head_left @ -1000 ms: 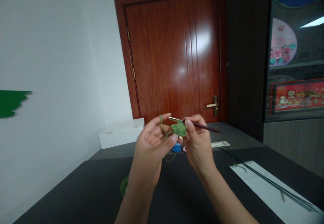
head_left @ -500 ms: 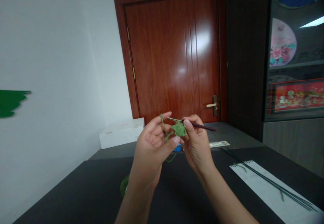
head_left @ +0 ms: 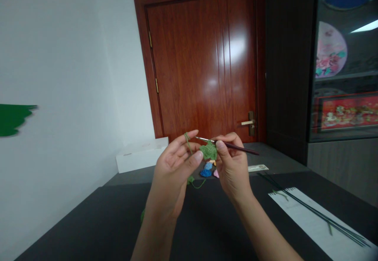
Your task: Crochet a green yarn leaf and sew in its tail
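My left hand [head_left: 177, 162] pinches a small green crochet piece [head_left: 208, 151] between its thumb and fingers. Green yarn [head_left: 188, 139] loops around the raised index finger of that hand. Closed around a crochet hook [head_left: 236, 147] with a dark handle and metal shaft is my right hand [head_left: 233, 162]. The hook's tip points left toward my left index finger, and its shaft lies just above the green piece. Whether a loop sits on the shaft is too small to tell.
Beyond my hands lie small blue [head_left: 206, 172], pink and orange pieces on the dark table [head_left: 118, 213]. A white box [head_left: 141, 154] stands at the back left. Paper [head_left: 307, 221] with dark green rods [head_left: 325, 215] lies at right. A green yarn ball is mostly hidden behind my left forearm.
Both hands have moved slightly apart, the left one to the left and the right one to the right with the hook. More of the coloured pieces on the table shows between them.
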`<act>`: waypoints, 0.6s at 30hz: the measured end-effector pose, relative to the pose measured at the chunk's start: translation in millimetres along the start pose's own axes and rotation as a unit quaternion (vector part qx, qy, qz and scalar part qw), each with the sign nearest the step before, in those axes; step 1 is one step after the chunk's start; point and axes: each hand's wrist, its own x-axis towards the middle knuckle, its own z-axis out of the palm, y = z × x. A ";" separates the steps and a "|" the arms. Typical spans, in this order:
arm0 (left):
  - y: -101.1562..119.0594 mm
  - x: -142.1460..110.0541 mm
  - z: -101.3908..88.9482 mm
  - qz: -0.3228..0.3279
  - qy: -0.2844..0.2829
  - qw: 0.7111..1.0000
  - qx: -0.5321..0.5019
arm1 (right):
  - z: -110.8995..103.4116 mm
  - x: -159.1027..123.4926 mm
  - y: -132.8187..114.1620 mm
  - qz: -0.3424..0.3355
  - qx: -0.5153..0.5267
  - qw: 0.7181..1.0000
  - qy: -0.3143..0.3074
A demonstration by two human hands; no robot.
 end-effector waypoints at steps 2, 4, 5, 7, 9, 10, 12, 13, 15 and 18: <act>0.3 0.2 0.8 0.003 0.016 1.000 -0.004 | -1.8 -0.3 -0.3 -0.014 -0.010 1.000 -0.012; -0.2 0.6 1.3 0.002 0.023 1.000 -0.005 | -2.5 -0.8 -0.5 -0.017 -0.009 1.000 -0.023; -0.7 0.9 1.3 0.003 0.024 1.000 -0.007 | -2.6 -1.0 -0.5 -0.017 -0.006 0.999 -0.028; -1.7 1.2 0.9 0.004 0.020 1.000 -0.011 | -2.7 -1.1 -0.3 -0.019 -0.003 0.999 -0.033; -2.4 1.2 0.0 0.006 0.015 1.000 -0.013 | -2.6 -0.9 0.0 -0.021 -0.003 0.999 -0.033; -2.6 1.1 -0.5 0.007 0.013 1.000 -0.013 | -2.5 -0.8 0.2 -0.021 -0.002 0.999 -0.033; -2.6 0.9 -1.4 0.009 0.012 1.000 -0.012 | -2.2 -0.5 0.5 -0.017 0.003 0.999 -0.031; -2.5 0.9 -1.8 0.009 0.012 1.000 -0.011 | -2.1 -0.4 0.6 -0.015 0.006 0.999 -0.032; -2.2 1.2 -2.4 0.009 0.010 1.000 -0.010 | -2.0 -0.2 0.8 -0.011 0.016 0.999 -0.038; -1.5 1.4 -2.5 0.011 0.007 1.000 -0.012 | -2.3 -0.1 1.1 -0.014 0.022 0.998 -0.055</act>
